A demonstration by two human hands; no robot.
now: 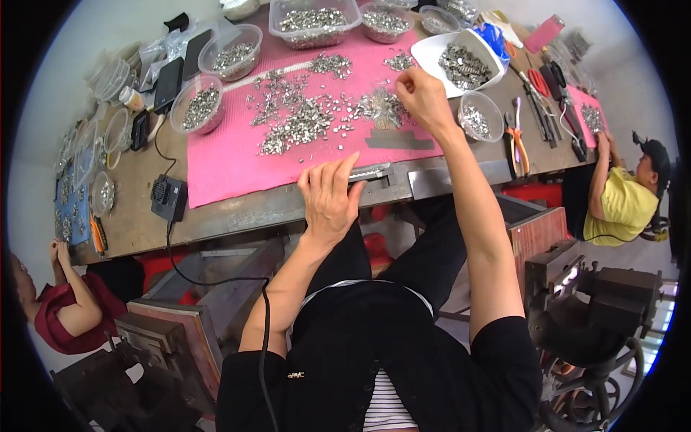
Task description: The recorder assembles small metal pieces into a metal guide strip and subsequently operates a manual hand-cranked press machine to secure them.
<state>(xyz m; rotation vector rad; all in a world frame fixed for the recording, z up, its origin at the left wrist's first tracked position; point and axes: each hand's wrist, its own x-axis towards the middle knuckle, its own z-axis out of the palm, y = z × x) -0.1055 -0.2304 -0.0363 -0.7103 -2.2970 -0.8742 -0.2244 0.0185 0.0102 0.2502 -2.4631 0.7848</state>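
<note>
2 bare arms reach out of black sleeves [507,345] to the front edge of the desk [137,209]. There the left hand [327,198] bends its fingers over the far side of a metal strip [371,173], thumb on the near side, so the strip seems pinched between them. I take it the strip lies close to the body so the edge can brace it. To its right a flat steel plate [435,181] lines the same edge, and a black box [169,198] sits well to the left.

Farther in, the right hand [425,97] hangs over the right part of the pink mat [216,162], fingertips drawn together; whether they pinch a small piece, I cannot tell. Loose metal pieces [306,122] lie heaped across the ribbed mat, whose bright colour probably makes them easy to spot.

Right of the mat, orange-handled pliers [520,147] and red-handled scissors [538,81] lie within arm's reach. A white tray [426,54] on the far right corner and a round tub [178,121] on the left edge hold more metal, likely sorted.

2 co-workers sit beyond: 1 in yellow [622,198] at the desk's right end, 1 in dark red [75,317] at its left. Pale walls [626,79] close the room.
</note>
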